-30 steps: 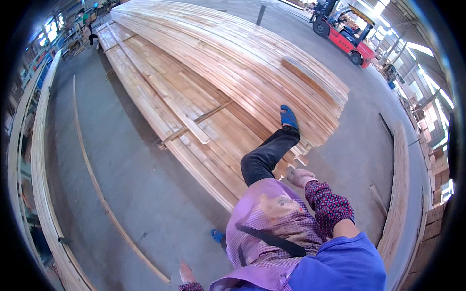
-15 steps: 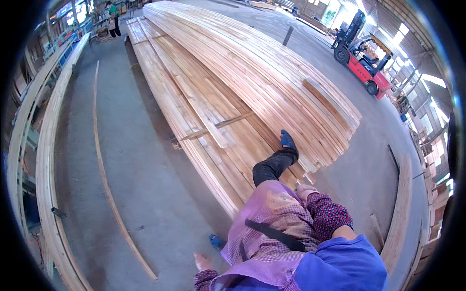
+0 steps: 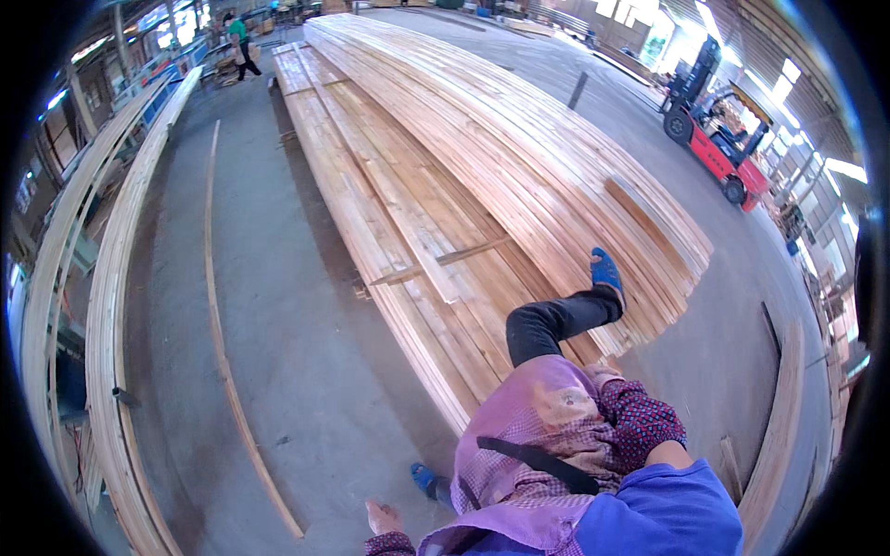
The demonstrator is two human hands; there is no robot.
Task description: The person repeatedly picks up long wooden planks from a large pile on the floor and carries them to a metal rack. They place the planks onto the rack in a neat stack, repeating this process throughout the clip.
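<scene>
A long stack of planks (image 3: 408, 213) lies lengthwise ahead of me, its near ends by my apron (image 3: 519, 398). My right leg is bent, with a blue slipper (image 3: 606, 274) set against the raised layer of boards. My right hand (image 3: 603, 372) is low beside the near plank ends; its fingers are mostly hidden, so its grip cannot be made out. Down at my left side hangs my left hand (image 3: 383, 517), its fingers loosely apart and nothing visible in it. My other blue slipper (image 3: 423, 477) is on the floor.
A thin wooden strip (image 3: 222, 343) lies on the concrete to the left, beside a long rack of boards (image 3: 107, 334). A red forklift (image 3: 718, 148) stands far right. A person (image 3: 243, 46) in green is far left. More boards (image 3: 774, 435) lie at the right.
My right foot has moved up and to the right along the raised boards, the leg more stretched. Both hands have barely moved. The whole view has shifted slightly.
</scene>
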